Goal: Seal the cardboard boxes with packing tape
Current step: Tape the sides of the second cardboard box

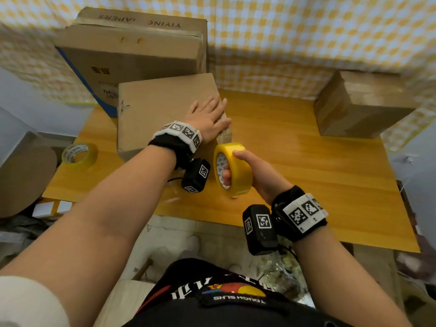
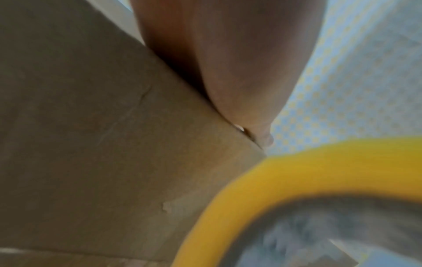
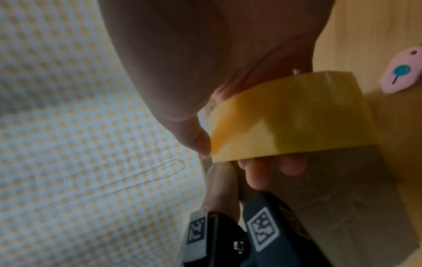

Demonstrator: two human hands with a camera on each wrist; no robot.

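Note:
A plain cardboard box (image 1: 162,107) stands on the wooden table (image 1: 306,175) left of centre. My left hand (image 1: 210,115) lies flat on its top near the right edge, fingers straight; the left wrist view shows the palm (image 2: 228,63) pressed against the box (image 2: 91,144). My right hand (image 1: 250,172) grips a yellow roll of packing tape (image 1: 232,168), fingers through the core and thumb on the outer face, held upright just in front of the box's near right corner. In the right wrist view the tape roll (image 3: 292,117) is close to the box side (image 3: 342,198).
A second tape roll (image 1: 79,155) lies at the table's left edge. Larger cartons (image 1: 132,55) are stacked behind the box, and another box (image 1: 358,107) stands at the back right. A pink object (image 3: 402,70) lies on the table. Checked cloth (image 1: 306,31) covers the back wall.

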